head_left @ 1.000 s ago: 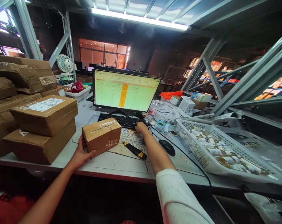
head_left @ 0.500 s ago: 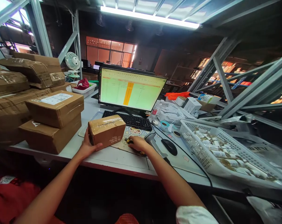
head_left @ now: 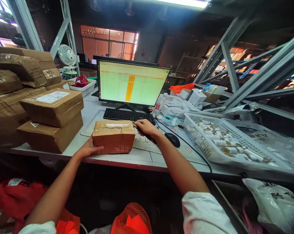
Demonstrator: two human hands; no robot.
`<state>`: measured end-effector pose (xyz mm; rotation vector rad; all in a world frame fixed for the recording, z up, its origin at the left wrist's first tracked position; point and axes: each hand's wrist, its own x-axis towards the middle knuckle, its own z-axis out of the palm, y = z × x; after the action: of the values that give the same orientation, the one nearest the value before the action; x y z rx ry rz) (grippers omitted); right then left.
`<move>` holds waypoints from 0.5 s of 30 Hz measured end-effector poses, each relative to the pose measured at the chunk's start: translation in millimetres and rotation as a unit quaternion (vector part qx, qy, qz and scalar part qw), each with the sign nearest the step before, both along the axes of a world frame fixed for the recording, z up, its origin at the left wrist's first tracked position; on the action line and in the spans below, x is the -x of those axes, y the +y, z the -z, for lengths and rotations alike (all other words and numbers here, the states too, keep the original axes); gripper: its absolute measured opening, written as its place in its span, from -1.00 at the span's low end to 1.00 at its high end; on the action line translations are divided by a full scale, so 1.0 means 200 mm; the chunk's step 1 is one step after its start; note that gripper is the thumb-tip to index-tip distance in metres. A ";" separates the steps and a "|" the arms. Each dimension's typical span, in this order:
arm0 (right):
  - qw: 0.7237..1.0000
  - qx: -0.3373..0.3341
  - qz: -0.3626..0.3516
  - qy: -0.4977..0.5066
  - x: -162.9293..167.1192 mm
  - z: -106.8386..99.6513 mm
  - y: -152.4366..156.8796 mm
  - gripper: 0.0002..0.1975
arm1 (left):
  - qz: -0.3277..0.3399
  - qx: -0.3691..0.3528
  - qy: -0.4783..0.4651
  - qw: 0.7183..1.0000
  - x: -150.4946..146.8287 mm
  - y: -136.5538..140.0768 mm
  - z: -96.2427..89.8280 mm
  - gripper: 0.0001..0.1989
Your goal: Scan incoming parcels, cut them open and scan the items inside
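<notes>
A taped brown cardboard box (head_left: 114, 139) rests on the white desk near its front edge, with pale printing on the side facing me. My left hand (head_left: 88, 148) grips its left end, thumb along the front face. In my right hand (head_left: 148, 127) is a yellow and black utility knife (head_left: 145, 134), fingers wrapped round its handle. The knife's tip is at the upper right end of the box, by the taped seam. Whether the blade has gone into the tape I cannot tell.
Two stacked cartons (head_left: 53, 107) stand left, beside more boxes. Behind are a keyboard (head_left: 128, 114) and a monitor (head_left: 132, 85). A black mouse (head_left: 172, 139) and a white basket (head_left: 198, 136) of small labelled containers lie right. Metal rack beams rise on both sides.
My right hand has picked the utility knife up off the desk mat and brought it to the box's right end. The box has turned its front more toward me. The view has tilted down.
</notes>
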<state>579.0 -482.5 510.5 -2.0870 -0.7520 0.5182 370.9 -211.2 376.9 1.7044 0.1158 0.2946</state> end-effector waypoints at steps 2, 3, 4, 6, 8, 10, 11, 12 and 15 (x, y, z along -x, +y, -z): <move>1.000 0.010 -0.005 -0.021 0.03 -0.02 -0.02 -0.68 | -0.002 0.005 0.004 1.000 -0.01 0.00 0.00 -0.02; 0.999 0.014 -0.006 -0.030 0.05 -0.03 -0.03 -0.68 | -0.005 0.008 0.003 1.000 -0.01 -0.01 0.00 -0.01; 0.999 0.016 -0.007 -0.036 0.07 -0.04 -0.04 -0.68 | -0.008 0.009 -0.001 1.000 -0.01 -0.01 -0.01 0.00; 0.999 0.014 -0.008 -0.033 0.12 -0.06 -0.07 -0.68 | -0.012 0.012 -0.008 1.000 -0.01 -0.03 -0.02 0.04; 1.000 0.002 -0.020 -0.004 0.19 -0.08 -0.10 -0.70 | -0.020 0.024 -0.021 0.999 0.00 -0.04 -0.02 0.06; 0.999 -0.017 -0.046 0.021 0.25 -0.09 -0.13 -0.71 | -0.025 0.040 -0.030 0.998 0.00 -0.06 -0.02 0.07; 0.997 -0.023 -0.064 0.024 0.28 -0.09 -0.14 -0.70 | -0.025 0.047 -0.033 0.998 -0.01 -0.06 -0.02 0.07; 0.997 -0.026 -0.077 0.017 0.30 -0.08 -0.16 -0.68 | -0.022 0.049 -0.034 0.998 -0.01 -0.06 -0.01 0.09; 0.997 -0.019 -0.076 -0.028 0.30 -0.06 -0.21 -0.65 | -0.032 0.008 -0.046 0.998 -0.01 -0.06 0.00 0.13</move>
<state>519.2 -524.8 522.4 -2.0257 -0.9524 0.5263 373.7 -222.4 376.9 1.6701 0.1045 0.4190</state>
